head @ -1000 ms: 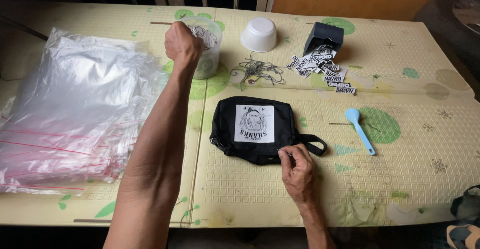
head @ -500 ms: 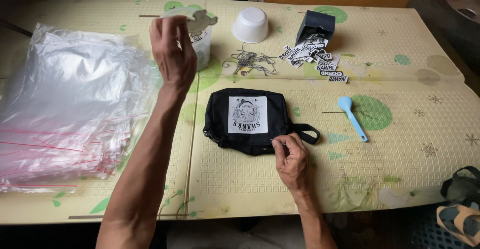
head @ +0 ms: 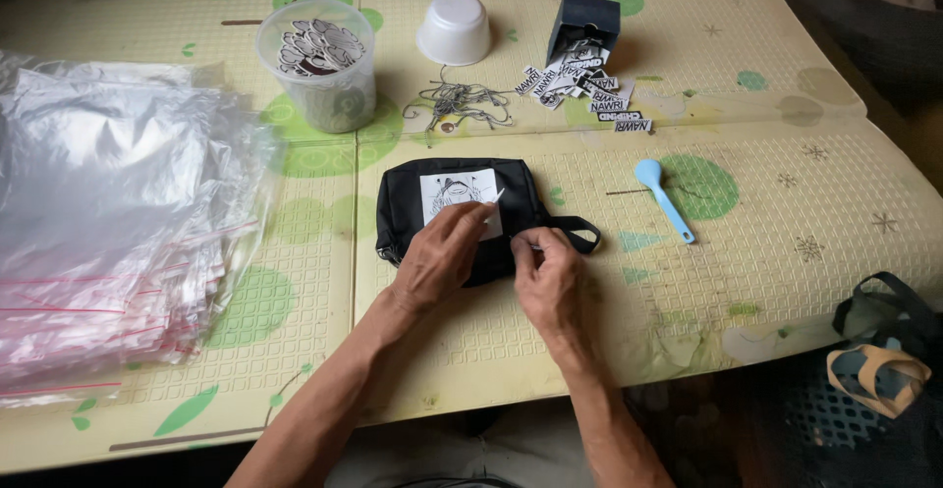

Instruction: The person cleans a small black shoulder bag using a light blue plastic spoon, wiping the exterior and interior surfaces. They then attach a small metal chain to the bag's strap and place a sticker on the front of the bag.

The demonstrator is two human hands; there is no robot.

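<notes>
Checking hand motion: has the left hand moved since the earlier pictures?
Yes. The left hand came from the clear plastic cup toward the person, onto the black pouch.

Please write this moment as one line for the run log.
left hand: pinches small white tag | right hand: on black pouch zipper edge | nearby: clear tub of tags, plastic bags, blue spoon

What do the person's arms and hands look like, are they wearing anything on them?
Both forearms are bare, with no sleeves in view. The left hand and right hand wear no gloves; no rings, watch or bracelets show. The fingers are bare too.
</notes>
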